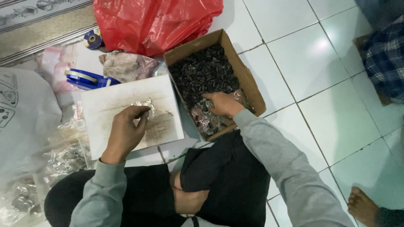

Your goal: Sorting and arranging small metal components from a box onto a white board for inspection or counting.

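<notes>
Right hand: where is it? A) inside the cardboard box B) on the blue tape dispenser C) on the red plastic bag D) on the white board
A: the right hand reaches into the cardboard box, fingers down among the small dark pieces and shiny silvery pieces, while the left hand rests over the white board.
</notes>
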